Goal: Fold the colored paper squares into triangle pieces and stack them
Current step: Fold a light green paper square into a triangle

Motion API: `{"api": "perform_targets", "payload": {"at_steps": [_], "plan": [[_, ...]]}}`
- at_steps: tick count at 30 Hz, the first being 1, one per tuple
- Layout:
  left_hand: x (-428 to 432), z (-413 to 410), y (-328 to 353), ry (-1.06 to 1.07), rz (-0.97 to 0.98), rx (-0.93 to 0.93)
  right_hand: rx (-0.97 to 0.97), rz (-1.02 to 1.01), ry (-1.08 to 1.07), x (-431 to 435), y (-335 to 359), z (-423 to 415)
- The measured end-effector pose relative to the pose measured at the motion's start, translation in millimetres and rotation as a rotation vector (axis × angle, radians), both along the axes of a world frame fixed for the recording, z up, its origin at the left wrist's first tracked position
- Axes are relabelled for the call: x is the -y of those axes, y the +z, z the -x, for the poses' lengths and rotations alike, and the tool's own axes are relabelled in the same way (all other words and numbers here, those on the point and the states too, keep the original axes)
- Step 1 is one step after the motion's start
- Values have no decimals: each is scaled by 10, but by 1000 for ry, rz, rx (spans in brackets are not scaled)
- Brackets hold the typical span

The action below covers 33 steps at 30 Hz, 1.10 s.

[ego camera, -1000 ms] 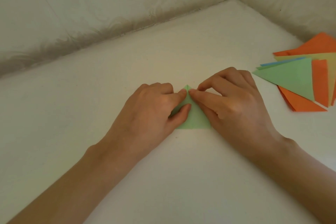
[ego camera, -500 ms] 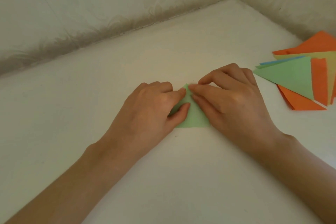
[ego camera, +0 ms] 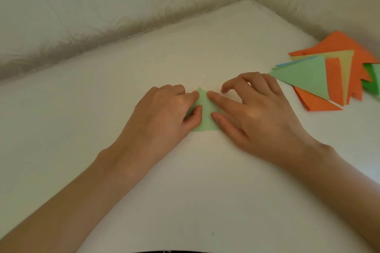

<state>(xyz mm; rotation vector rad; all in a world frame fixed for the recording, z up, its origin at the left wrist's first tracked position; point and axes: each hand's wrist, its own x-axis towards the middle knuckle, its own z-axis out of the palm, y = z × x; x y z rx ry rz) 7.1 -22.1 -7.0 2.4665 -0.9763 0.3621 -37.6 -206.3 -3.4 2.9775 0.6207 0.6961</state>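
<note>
A small light green paper triangle (ego camera: pixel 205 118) lies flat on the white table (ego camera: pixel 185 195), its tip pointing away from me. My left hand (ego camera: pixel 164 113) presses its left side with bent fingertips and the thumb. My right hand (ego camera: pixel 253 113) presses its right side with a straight index finger and the thumb, while the other fingers arch above the table. Both hands hide most of the triangle. At the right lies a fanned pile of folded paper, with a large light green triangle (ego camera: pixel 306 78) on top.
The pile also holds orange (ego camera: pixel 337 47), yellow (ego camera: pixel 347 61) and blue pieces, and a dark green piece (ego camera: pixel 372 80) shows at the frame's right edge. Pale walls (ego camera: pixel 102 6) close the table at the back and right, meeting in a corner.
My right hand's index finger has straightened along the triangle's right side and its other fingers have lifted and spread. My left hand has stayed on the left side.
</note>
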Motion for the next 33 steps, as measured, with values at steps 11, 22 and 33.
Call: {"api": "perform_targets", "payload": {"at_steps": [11, 22, 33], "plan": [[-8, 9, -2, 7, -15, -23, -53, -207, -36, -22, 57, -85], [-52, 28, 17, 76, -135, 194, -85, -106, 270, 154, 47, -12], [-244, 56, 144, -146, -165, -133, -265, -360, 322, 115, 30, -115]]}}
